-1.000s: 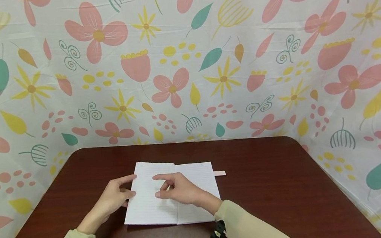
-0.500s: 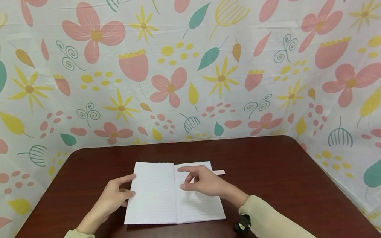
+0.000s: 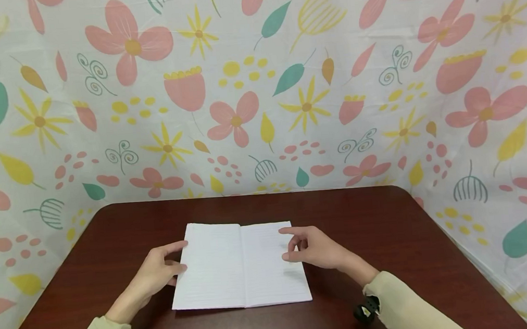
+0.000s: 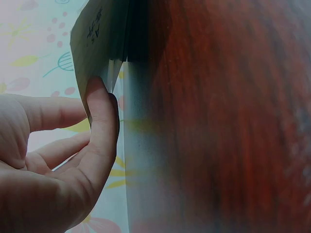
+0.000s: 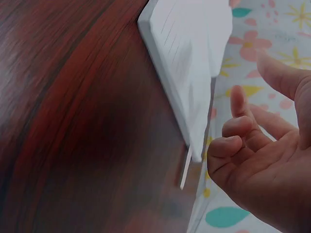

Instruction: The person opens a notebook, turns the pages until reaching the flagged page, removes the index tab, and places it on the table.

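Note:
An open notebook (image 3: 216, 268) with white lined pages lies on the dark wooden table, its fold running between the two pages. My left hand (image 3: 152, 272) holds the notebook's left edge between thumb and fingers. Dark handwriting shows on the notebook's side (image 4: 95, 36) that faces the left wrist camera. Over the right page's outer edge hovers my right hand (image 3: 315, 246), with nothing in its grasp. Its index finger and thumb reach out while the other fingers curl loosely, apart from the pages in the right wrist view. A narrow pale strip (image 5: 185, 170) sticks out from the notebook's edge.
The reddish-brown table (image 3: 367, 218) extends on every side of the notebook. Behind and beside it hangs a white cloth (image 3: 244, 46) printed with flowers and leaves. Black wrist cameras (image 3: 367, 309) sit at both cuffs.
My right hand has swept rightward from above the left page, across the fold, to the right page's outer edge. The left hand and the notebook have stayed put.

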Action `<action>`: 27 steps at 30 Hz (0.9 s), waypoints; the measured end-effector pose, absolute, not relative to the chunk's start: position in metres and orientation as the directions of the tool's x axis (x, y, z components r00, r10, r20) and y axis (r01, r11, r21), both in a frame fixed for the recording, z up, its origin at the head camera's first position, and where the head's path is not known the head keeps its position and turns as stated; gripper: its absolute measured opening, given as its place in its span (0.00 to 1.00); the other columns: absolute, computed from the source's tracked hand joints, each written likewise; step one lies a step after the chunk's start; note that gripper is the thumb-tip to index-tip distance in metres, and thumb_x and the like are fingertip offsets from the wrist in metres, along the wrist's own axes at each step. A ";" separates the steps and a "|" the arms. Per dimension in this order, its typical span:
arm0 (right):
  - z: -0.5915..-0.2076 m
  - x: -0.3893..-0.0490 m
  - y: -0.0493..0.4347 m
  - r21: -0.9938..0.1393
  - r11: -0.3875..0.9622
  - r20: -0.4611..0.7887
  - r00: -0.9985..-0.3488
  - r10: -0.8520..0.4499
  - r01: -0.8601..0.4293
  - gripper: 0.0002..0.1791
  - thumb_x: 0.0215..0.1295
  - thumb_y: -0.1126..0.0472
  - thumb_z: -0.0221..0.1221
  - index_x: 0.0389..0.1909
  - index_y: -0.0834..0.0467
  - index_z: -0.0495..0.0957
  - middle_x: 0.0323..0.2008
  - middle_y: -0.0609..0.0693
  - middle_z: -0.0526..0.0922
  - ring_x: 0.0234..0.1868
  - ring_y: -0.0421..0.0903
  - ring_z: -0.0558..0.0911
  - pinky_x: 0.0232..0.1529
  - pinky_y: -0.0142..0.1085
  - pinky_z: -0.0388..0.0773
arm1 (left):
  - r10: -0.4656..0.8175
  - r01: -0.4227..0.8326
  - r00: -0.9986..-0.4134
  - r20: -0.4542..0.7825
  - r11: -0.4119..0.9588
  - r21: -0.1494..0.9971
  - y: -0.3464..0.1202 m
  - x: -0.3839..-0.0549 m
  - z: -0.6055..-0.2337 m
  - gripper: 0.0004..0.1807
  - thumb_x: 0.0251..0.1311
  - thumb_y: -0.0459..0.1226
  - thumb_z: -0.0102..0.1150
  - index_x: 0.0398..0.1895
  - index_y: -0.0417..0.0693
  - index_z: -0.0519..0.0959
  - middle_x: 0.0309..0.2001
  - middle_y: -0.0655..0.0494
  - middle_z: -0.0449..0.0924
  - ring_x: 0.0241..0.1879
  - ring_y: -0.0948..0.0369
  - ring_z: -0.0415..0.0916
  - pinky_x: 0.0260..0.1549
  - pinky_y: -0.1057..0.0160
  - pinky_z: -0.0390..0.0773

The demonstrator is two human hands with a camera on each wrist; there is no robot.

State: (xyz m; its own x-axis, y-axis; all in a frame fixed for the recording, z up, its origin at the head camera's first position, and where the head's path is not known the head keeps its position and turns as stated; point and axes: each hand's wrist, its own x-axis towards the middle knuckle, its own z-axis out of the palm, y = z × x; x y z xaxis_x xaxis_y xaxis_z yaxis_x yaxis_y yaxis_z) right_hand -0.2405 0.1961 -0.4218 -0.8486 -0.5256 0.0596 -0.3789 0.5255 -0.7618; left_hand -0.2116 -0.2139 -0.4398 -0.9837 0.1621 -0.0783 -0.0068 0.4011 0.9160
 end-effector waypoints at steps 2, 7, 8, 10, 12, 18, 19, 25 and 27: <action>-0.422 -0.240 0.202 -0.769 0.522 0.054 -0.851 -0.522 -0.369 0.37 0.66 0.56 0.74 0.71 0.65 0.74 0.33 0.47 0.84 0.28 0.46 0.74 0.29 0.33 0.71 | 0.163 0.000 -0.984 -0.073 0.405 0.914 -0.214 -0.212 -0.439 0.34 0.66 0.24 0.64 0.75 0.33 0.69 0.70 0.32 0.68 0.41 0.53 0.85 0.33 0.52 0.86; -0.425 -0.236 0.214 -0.768 0.536 0.025 -0.853 -0.521 -0.350 0.39 0.64 0.56 0.75 0.72 0.66 0.73 0.35 0.50 0.82 0.29 0.45 0.72 0.29 0.33 0.69 | 0.166 -0.005 -0.983 -0.078 0.402 0.915 -0.215 -0.210 -0.439 0.34 0.66 0.24 0.63 0.75 0.33 0.68 0.69 0.32 0.69 0.41 0.53 0.85 0.34 0.51 0.86; -0.426 -0.235 0.216 -0.765 0.540 0.021 -0.853 -0.522 -0.350 0.39 0.63 0.56 0.75 0.72 0.66 0.73 0.35 0.51 0.82 0.29 0.45 0.72 0.29 0.33 0.68 | 0.163 -0.009 -0.983 -0.080 0.400 0.917 -0.215 -0.210 -0.439 0.34 0.66 0.24 0.63 0.75 0.33 0.69 0.68 0.32 0.70 0.41 0.53 0.85 0.34 0.52 0.86; -0.428 -0.233 0.220 -0.760 0.547 0.016 -0.852 -0.524 -0.351 0.40 0.62 0.56 0.76 0.72 0.66 0.73 0.36 0.53 0.81 0.28 0.44 0.70 0.28 0.32 0.67 | 0.160 -0.015 -0.983 -0.084 0.394 0.919 -0.215 -0.210 -0.440 0.33 0.66 0.24 0.63 0.75 0.33 0.69 0.66 0.33 0.73 0.41 0.53 0.86 0.34 0.52 0.86; -0.430 -0.232 0.223 -0.752 0.551 0.020 -0.849 -0.528 -0.360 0.41 0.61 0.56 0.77 0.71 0.66 0.73 0.37 0.55 0.80 0.27 0.44 0.68 0.28 0.32 0.66 | 0.164 -0.016 -0.983 -0.087 0.390 0.921 -0.215 -0.210 -0.440 0.33 0.66 0.24 0.63 0.75 0.33 0.69 0.64 0.33 0.74 0.41 0.53 0.86 0.34 0.52 0.86; -0.436 -0.228 0.229 -0.698 0.598 0.018 -0.844 -0.535 -0.394 0.43 0.58 0.53 0.79 0.71 0.64 0.74 0.39 0.54 0.77 0.26 0.43 0.65 0.28 0.34 0.65 | 0.169 -0.011 -0.982 -0.082 0.385 0.923 -0.215 -0.210 -0.439 0.34 0.66 0.24 0.63 0.75 0.32 0.68 0.62 0.34 0.76 0.40 0.52 0.86 0.34 0.51 0.86; -0.437 -0.228 0.230 -0.687 0.609 0.014 -0.845 -0.535 -0.397 0.43 0.57 0.52 0.79 0.71 0.63 0.74 0.39 0.54 0.77 0.26 0.43 0.66 0.28 0.34 0.65 | 0.166 -0.014 -0.983 -0.084 0.385 0.923 -0.215 -0.210 -0.439 0.33 0.66 0.24 0.63 0.75 0.33 0.69 0.62 0.34 0.76 0.40 0.53 0.86 0.34 0.51 0.86; -0.439 -0.227 0.232 -0.649 0.653 -0.013 -0.853 -0.522 -0.390 0.47 0.53 0.49 0.81 0.73 0.60 0.74 0.40 0.53 0.74 0.37 0.50 0.71 0.33 0.37 0.66 | 0.158 -0.016 -0.984 -0.083 0.386 0.922 -0.214 -0.212 -0.439 0.33 0.66 0.23 0.62 0.75 0.33 0.69 0.64 0.33 0.74 0.41 0.52 0.86 0.34 0.51 0.87; -0.439 -0.227 0.232 -0.647 0.658 -0.021 -0.854 -0.520 -0.385 0.48 0.52 0.49 0.81 0.74 0.59 0.74 0.41 0.53 0.74 0.40 0.52 0.72 0.36 0.38 0.67 | 0.162 -0.012 -0.984 -0.080 0.386 0.922 -0.215 -0.212 -0.439 0.33 0.66 0.23 0.63 0.75 0.32 0.69 0.62 0.34 0.75 0.41 0.52 0.86 0.34 0.51 0.87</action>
